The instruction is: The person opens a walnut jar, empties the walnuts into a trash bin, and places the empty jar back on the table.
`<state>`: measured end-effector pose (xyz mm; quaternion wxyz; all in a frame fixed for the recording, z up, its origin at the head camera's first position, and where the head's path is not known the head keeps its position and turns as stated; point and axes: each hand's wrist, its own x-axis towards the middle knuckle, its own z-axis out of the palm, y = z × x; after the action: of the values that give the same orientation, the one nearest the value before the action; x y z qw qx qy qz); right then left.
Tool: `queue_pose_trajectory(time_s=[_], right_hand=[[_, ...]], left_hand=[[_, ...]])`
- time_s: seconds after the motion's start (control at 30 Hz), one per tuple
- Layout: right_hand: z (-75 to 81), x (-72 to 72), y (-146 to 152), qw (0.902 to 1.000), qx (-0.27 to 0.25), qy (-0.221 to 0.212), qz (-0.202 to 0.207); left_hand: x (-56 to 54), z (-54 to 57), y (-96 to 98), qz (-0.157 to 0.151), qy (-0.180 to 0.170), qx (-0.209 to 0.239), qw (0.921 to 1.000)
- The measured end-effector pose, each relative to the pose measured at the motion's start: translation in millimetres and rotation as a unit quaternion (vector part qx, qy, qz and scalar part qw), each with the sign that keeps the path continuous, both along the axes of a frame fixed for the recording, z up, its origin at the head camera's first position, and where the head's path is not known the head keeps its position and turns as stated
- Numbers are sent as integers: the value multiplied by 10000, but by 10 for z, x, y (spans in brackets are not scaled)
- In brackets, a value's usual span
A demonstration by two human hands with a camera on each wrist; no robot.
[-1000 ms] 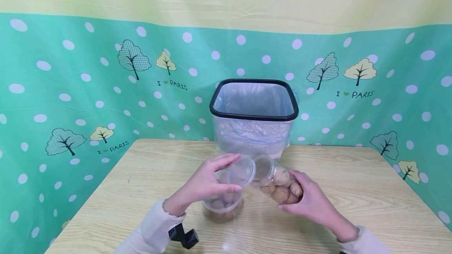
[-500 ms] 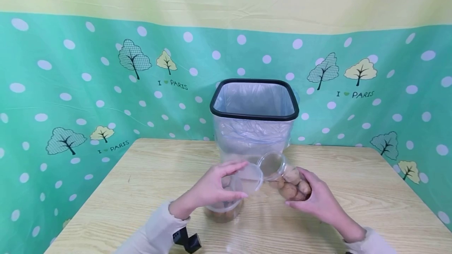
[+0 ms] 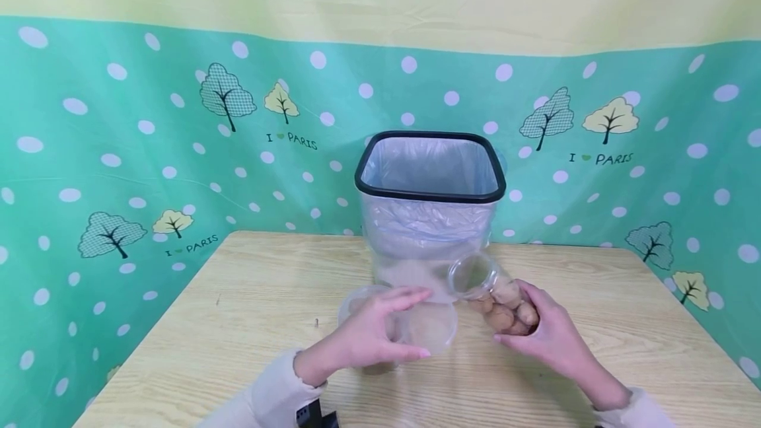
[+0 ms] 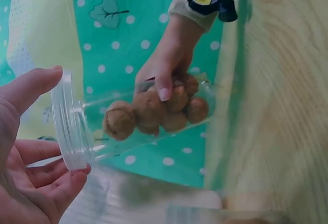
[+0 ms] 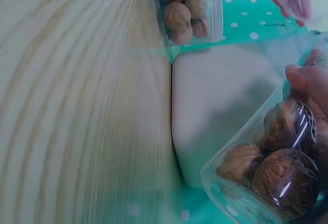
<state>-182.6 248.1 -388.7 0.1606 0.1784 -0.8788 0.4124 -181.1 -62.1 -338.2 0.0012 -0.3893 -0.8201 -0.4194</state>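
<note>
I see left grip pinching lid | right grip round tilted jar | little room between | bin near tabletop's far edge

Glossy plastic jar, rough walnuts

"Table, rear?"
"Bin, before the cloth."
"Front of bin, left?"
"Standing jar, walnuts inside."
"Right of that?"
"Lid, in the left hand."
"Farther right?"
"Tilted jar, in the right hand, more walnuts inside."
</note>
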Motion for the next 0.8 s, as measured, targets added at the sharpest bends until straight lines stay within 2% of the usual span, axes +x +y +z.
queue_pose_trajectory(time_s=[0.17, 0.33, 0.47, 0.6, 0.8], right_hand=[[5, 0, 81, 9996, 154, 126, -194], [15, 11, 144, 9982, 324, 275, -432], [15, 14, 189, 9968, 447, 349, -567], [17, 11, 238, 9963, 467, 404, -593], [29, 10, 307, 9958, 420, 504, -641]], left_hand=[[94, -77, 85, -35, -401, 34, 9992], [141, -190, 166, 6, -356, 73, 9993], [188, -303, 202, 181, -568, -90, 9982], [235, -414, 227, 53, -804, -152, 9966], [276, -518, 236, -177, -1074, -267, 9937]])
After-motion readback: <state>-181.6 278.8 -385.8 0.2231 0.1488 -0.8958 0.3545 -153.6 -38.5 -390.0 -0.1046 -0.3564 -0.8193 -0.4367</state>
